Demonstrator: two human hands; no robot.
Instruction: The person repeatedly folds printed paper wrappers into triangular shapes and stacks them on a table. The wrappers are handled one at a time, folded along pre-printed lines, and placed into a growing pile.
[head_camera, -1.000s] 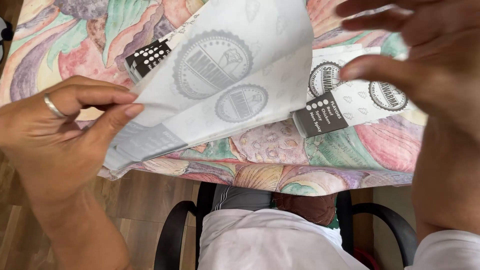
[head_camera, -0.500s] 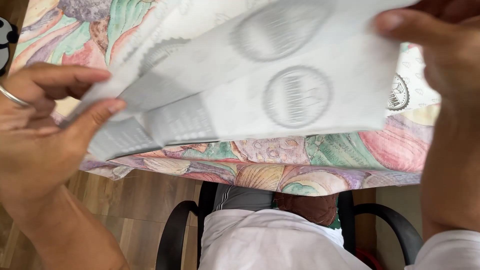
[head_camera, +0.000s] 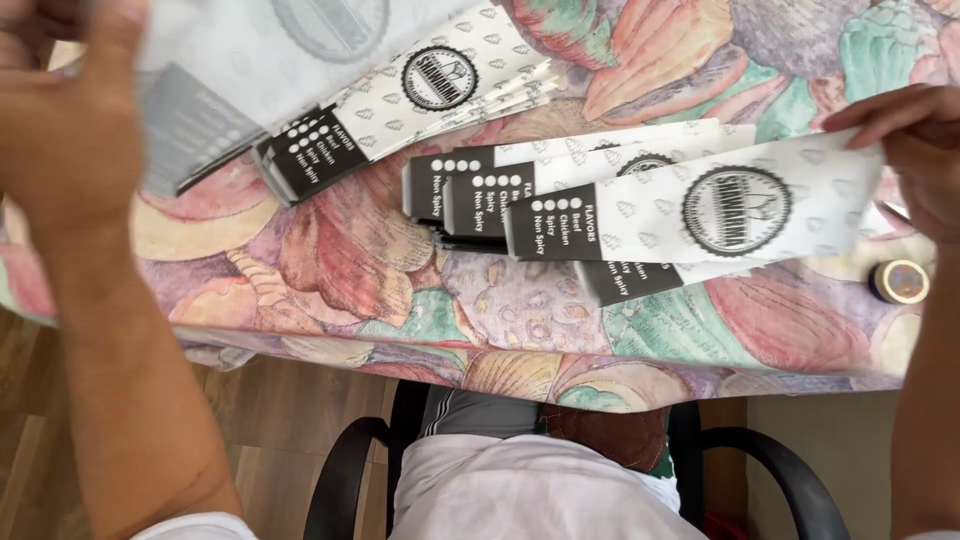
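Observation:
My left hand (head_camera: 70, 120), blurred at the upper left, holds up a white paper sheet (head_camera: 250, 60) printed with a round grey stamp. My right hand (head_camera: 905, 150) pinches the right end of a folded white wrapper (head_camera: 720, 210) with a black end, which lies on top of a few similar folded wrappers (head_camera: 560, 170) in the middle of the table. Another stack of folded wrappers (head_camera: 420, 90) lies slanted just under the raised sheet.
The table wears a floral cloth (head_camera: 380, 280) whose front edge hangs toward me. A small dark roll of tape (head_camera: 900, 282) sits near the right edge. Below are my lap and a black-armed chair (head_camera: 340, 480) on a wooden floor.
The big sheet that covered the view has swung up and left with my left hand, uncovering the folded wrappers. My right hand dropped to the right onto the top wrapper.

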